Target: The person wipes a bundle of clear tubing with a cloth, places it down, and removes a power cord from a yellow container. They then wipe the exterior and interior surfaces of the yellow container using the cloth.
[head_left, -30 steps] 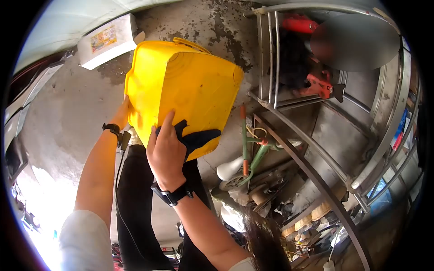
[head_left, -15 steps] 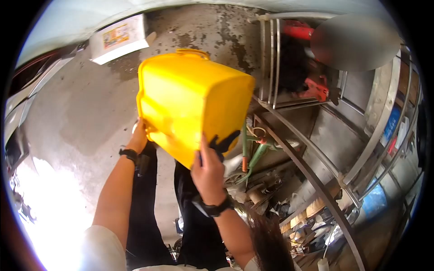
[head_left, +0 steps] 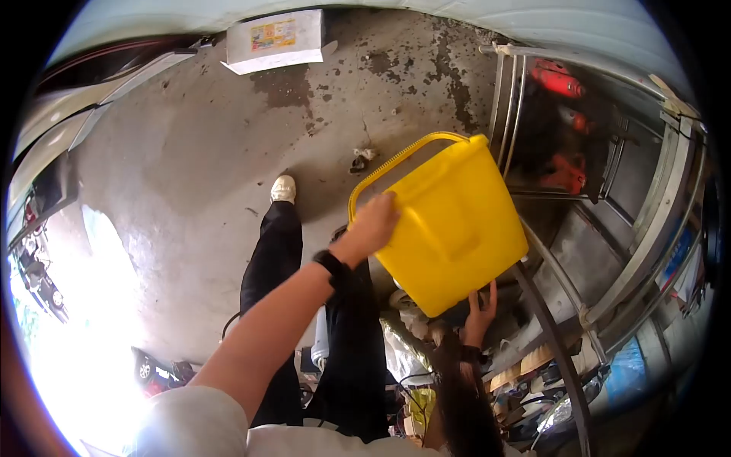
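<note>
A yellow plastic bucket [head_left: 449, 228] is held tilted in front of my body, its side towards the camera and its handle [head_left: 396, 164] lying along the top rim. My left hand [head_left: 371, 226] grips the rim at the left corner, fingers wrapped over the edge. Under the lower right edge is my right hand [head_left: 480, 316], its raised fingers touching the bucket's bottom. A dark cloth, partly hidden, shows beside those fingers.
A metal-tube frame [head_left: 560, 282] with red tools [head_left: 563, 174] stands at the right. Assorted clutter lies below it. A white box [head_left: 276, 42] rests on the concrete floor [head_left: 190, 152] at the top. My shoe [head_left: 282, 189] shows ahead.
The bucket has moved right and turned, bringing its handle into view. My left hand has moved right along with it; my right hand has shifted right and down to its underside.
</note>
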The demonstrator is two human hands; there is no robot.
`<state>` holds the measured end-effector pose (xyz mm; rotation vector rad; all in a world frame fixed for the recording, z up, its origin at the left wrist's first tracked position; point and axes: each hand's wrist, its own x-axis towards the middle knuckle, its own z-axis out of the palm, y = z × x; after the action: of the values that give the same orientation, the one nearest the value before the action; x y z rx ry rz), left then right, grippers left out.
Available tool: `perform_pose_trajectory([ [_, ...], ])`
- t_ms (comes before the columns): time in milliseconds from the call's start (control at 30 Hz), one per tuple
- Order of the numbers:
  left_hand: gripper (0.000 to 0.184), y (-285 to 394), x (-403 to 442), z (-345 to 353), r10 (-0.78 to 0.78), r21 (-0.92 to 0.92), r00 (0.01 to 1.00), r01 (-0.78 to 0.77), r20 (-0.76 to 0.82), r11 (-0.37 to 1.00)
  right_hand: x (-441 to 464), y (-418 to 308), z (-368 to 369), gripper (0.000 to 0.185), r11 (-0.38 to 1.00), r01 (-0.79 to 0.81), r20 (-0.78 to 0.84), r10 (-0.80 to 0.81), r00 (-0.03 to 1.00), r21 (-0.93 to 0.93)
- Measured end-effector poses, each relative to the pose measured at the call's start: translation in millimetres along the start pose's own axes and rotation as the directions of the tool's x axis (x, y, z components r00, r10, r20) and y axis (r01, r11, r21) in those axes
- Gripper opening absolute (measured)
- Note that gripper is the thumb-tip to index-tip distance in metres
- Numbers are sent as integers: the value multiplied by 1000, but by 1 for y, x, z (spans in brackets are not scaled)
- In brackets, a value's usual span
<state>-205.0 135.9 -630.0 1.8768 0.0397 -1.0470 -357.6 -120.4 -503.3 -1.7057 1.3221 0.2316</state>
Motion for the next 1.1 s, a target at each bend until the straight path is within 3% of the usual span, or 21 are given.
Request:
perform_pose_trajectory([
  [67, 38, 41, -26, 5, 57, -15, 998, -58, -40, 998, 12, 24, -14, 59, 1000, 0, -2, 0, 1000, 14],
  [200, 35, 84, -62, -4, 7, 4, 998, -7, 66, 1000, 38, 96, -30, 49, 991, -130, 171, 129, 977, -1],
  [267, 33, 91, -78, -9, -3, 2, 997, 3, 72, 1000, 30, 79, -1, 46, 979, -201, 208, 190, 960, 32],
  [333, 33, 86, -93, -10, 47, 29, 999, -46, -22, 999, 34, 80, 28, 44, 971, -236, 240, 222, 945, 30],
  [433, 32, 75, -108, -22, 23, 75, 995, -16, -98, 997, 46, 95, 74, 40, 988, -152, 316, 147, 937, -9],
  [533, 33, 56, -114, -35, -40, 137, 990, 58, -133, 989, 28, 32, 123, 36, 929, -180, 208, 255, 944, -323],
  [600, 34, 36, -112, -43, -11, 197, 981, 50, -194, 979, 31, 54, 141, 36, 978, -143, 239, 177, 955, -151],
  [667, 39, 31, -106, -61, 151, 274, 939, -64, -309, 960, 30, 53, 154, 37, 993, -112, 273, 116, 955, -31],
  [767, 41, 20, -98, -75, 151, 341, 938, -37, -312, 939, 14, 5, 162, 37, 993, -106, 339, 83, 937, 51],
  [867, 42, 5, -94, -86, 156, 425, 939, -13, -306, 905, 11, -5, 163, 35, 990, 15, 430, -74, 900, 137],
  [967, 39, -9, -93, -96, 146, 477, 950, 4, -276, 879, 7, -7, 164, 32, 986, 85, 431, -140, 891, 143],
  [1100, 33, -32, -102, -102, 86, 494, 977, 22, -195, 869, -4, -15, 167, 28, 983, 49, 395, -116, 911, 176],
])
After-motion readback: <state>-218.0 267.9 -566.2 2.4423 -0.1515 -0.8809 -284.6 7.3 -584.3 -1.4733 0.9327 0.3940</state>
